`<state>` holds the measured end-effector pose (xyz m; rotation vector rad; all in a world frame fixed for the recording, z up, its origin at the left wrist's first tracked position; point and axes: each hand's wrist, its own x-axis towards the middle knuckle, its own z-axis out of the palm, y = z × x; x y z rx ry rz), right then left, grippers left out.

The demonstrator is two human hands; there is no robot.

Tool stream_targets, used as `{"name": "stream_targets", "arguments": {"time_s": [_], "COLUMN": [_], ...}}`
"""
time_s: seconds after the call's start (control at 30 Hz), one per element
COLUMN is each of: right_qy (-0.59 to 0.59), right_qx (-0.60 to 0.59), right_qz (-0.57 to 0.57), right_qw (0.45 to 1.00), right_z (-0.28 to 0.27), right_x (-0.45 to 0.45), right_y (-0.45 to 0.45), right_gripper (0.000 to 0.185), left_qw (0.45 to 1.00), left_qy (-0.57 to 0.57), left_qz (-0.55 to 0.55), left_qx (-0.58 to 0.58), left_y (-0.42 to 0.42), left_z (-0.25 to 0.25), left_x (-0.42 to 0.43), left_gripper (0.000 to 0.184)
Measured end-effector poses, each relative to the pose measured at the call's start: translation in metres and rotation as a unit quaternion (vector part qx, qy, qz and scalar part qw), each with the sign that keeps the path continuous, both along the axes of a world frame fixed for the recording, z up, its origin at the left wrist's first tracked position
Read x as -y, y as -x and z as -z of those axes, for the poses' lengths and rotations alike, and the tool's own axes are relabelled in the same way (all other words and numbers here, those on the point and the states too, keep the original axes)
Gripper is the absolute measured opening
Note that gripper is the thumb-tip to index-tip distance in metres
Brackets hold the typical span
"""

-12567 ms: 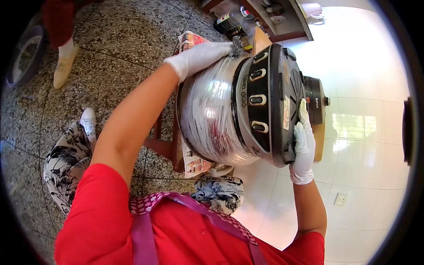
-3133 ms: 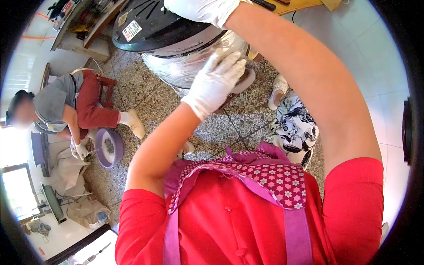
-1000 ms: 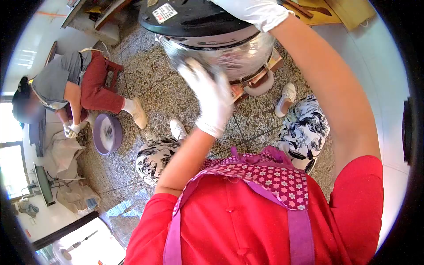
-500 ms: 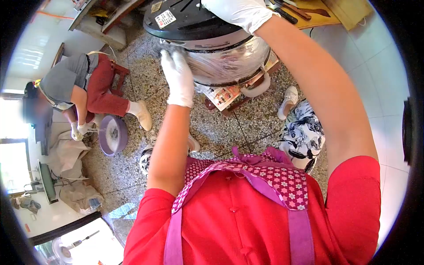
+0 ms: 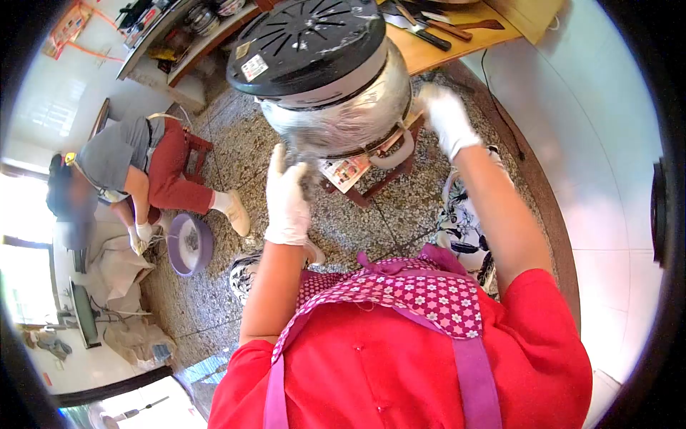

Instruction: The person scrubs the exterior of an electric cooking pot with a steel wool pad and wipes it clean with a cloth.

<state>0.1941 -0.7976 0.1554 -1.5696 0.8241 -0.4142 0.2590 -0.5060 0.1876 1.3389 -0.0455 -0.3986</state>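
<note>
A big round pot (image 5: 343, 125) with a black domed lid (image 5: 311, 43) stands before me, its shiny side looking wrapped in clear film. The lid has slots and a white sticker. Low on the pot's near side is a pale loop handle (image 5: 395, 151). My left hand (image 5: 288, 204), in a white glove, is just below the pot's left side, its fingers round a blurred grey fuzzy wad (image 5: 311, 180) like steel wool. Beside the pot's right side is my right hand (image 5: 444, 120), also gloved; motion smears its fingers, and whether it touches the pot is unclear.
Printed paper (image 5: 344, 171) lies under the pot on a reddish stool (image 5: 371, 194). Knives (image 5: 432, 37) lie on a wooden table (image 5: 411, 61) behind it. At left, a person (image 5: 136, 157) bends beside a purple basin (image 5: 191, 244). A cable (image 5: 493, 107) runs down at right.
My right hand has left the lid and come down to the pot's right side. My left hand has moved lower, with the grey wad. More of the lid and table shows.
</note>
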Motion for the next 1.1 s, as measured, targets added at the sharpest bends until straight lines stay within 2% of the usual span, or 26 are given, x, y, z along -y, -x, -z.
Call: {"name": "stream_targets", "arguments": {"time_s": [0.03, 0.1, 0.17, 0.23, 0.3, 0.33, 0.37, 0.43, 0.47, 0.57, 0.6, 0.7, 0.77, 0.8, 0.87, 0.9, 0.97, 1.03, 1.1], "right_qy": [-0.086, -0.210, -0.271, -0.274, -0.266, -0.250, -0.251, -0.241, -0.228, -0.262, -0.272, -0.319, -0.338, -0.345, -0.360, -0.368, -0.394, -0.397, -0.389], "right_qx": [0.008, 0.026, 0.041, 0.023, -0.015, -0.017, -0.018, -0.019, -0.007, 0.006, 0.026, 0.012, 0.050, 0.059, 0.061, 0.056, 0.071, 0.037, 0.038], "right_qz": [0.034, -0.010, -0.059, -0.046, -0.048, -0.061, -0.060, -0.068, -0.058, -0.079, -0.076, -0.068, -0.051, -0.054, -0.061, -0.065, -0.049, -0.006, -0.026], "right_qw": [0.996, 0.977, 0.960, 0.960, 0.963, 0.966, 0.966, 0.968, 0.972, 0.962, 0.959, 0.945, 0.938, 0.935, 0.929, 0.926, 0.915, 0.917, 0.920], "right_z": [0.005, 0.038, 0.059, 0.056, 0.060, 0.057, 0.057, 0.056, 0.059, 0.057, 0.055, 0.046, 0.041, 0.048, 0.054, 0.055, 0.065, 0.066, 0.066], "right_x": [-0.028, -0.046, -0.052, -0.052, -0.047, -0.047, -0.046, -0.046, -0.049, -0.056, -0.062, -0.075, -0.086, -0.090, -0.104, -0.112, -0.132, -0.143, -0.148], "right_y": [0.015, 0.023, 0.014, 0.010, 0.006, 0.006, 0.007, 0.005, 0.003, 0.005, 0.007, 0.011, 0.018, 0.016, 0.017, 0.018, 0.017, 0.014, 0.014], "right_gripper": [0.023, 0.037, 0.033, 0.032, 0.033, 0.032, 0.032, 0.030, 0.035, 0.033, 0.032, 0.034, 0.033, 0.033, 0.033, 0.034, 0.030, 0.028, 0.026], "left_qw": [0.999, 0.997, 0.998, 0.999, 0.997, 0.997, 0.997, 0.978, 0.981, 0.980, 0.972, 0.973, 0.998, 0.999, 0.994, 0.999, 0.999, 0.999, 0.996], "left_qy": [0.040, 0.018, -0.010, -0.016, -0.068, -0.068, -0.069, -0.195, -0.190, -0.186, -0.222, -0.223, -0.053, -0.017, -0.023, 0.024, -0.033, -0.035, -0.077], "left_qz": [-0.023, -0.057, -0.044, -0.010, -0.042, 0.006, 0.006, 0.074, 0.042, 0.053, 0.064, 0.030, -0.007, -0.043, -0.047, -0.039, -0.007, 0.015, 0.016], "left_qx": [-0.007, -0.039, -0.038, -0.035, -0.007, -0.033, -0.034, 0.019, 0.000, 0.048, 0.038, 0.056, 0.037, 0.017, 0.094, 0.025, 0.025, 0.005, 0.031], "left_y": [-0.011, -0.022, -0.033, -0.044, -0.054, -0.060, -0.055, -0.044, -0.025, -0.006, -0.006, -0.014, -0.016, -0.024, -0.039, -0.034, -0.052, -0.054, -0.066], "left_z": [0.005, -0.002, 0.000, 0.010, 0.026, 0.036, 0.045, 0.055, 0.052, 0.072, 0.069, 0.074, 0.069, 0.071, 0.060, 0.038, 0.033, 0.017, 0.014], "left_x": [-0.002, -0.002, 0.001, 0.002, 0.004, -0.005, -0.011, -0.022, -0.018, -0.018, -0.019, -0.026, -0.031, -0.035, -0.045, -0.040, -0.040, -0.037, -0.041], "left_gripper": [0.065, 0.070, 0.073, 0.076, 0.070, 0.057, 0.057, 0.048, 0.050, 0.055, 0.054, 0.054, 0.060, 0.066, 0.074, 0.076, 0.078, 0.084, 0.085]}}
